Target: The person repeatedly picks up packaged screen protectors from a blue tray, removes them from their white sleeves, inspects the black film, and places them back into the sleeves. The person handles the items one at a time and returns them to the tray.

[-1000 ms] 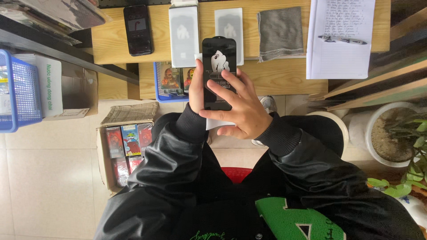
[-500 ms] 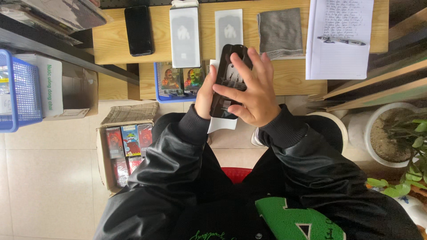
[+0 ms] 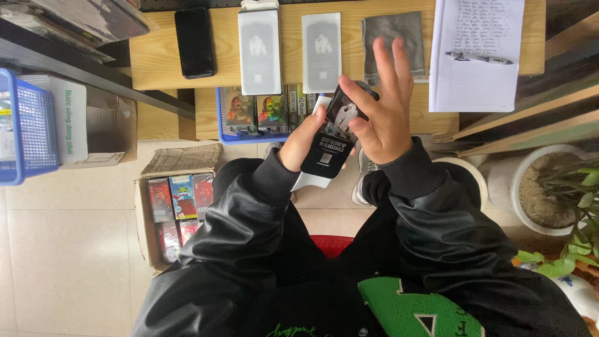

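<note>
Between the two hands, above the person's lap and just short of the bench (image 3: pixel 162 62) edge, sits a flat black package (image 3: pixel 329 140), the kind a phone screen protector comes in. Its long axis runs on a slant, the lower end toward the left wrist and the upper end tipped up and away toward the right hand's fingers. The left hand (image 3: pixel 304 140) lies along its left edge and behind it, closed around the package from below, with a white sheet (image 3: pixel 310 181) showing under the lower end. The right hand (image 3: pixel 380 112) is at the package's upper right: thumb and forefinger close on the top corner, while the other fingers are spread and raised clear, pointing at the bench. Both hands touch the package; the left carries most of its length, the right only the tip.

Beyond the right hand's fingertips a grey cloth (image 3: pixel 393 40) lies on the bench, with two pale flat packages (image 3: pixel 259 43) and a black phone (image 3: pixel 194 42) further to its left. A notepad with a pen (image 3: pixel 479 57) lies off to the right.
</note>
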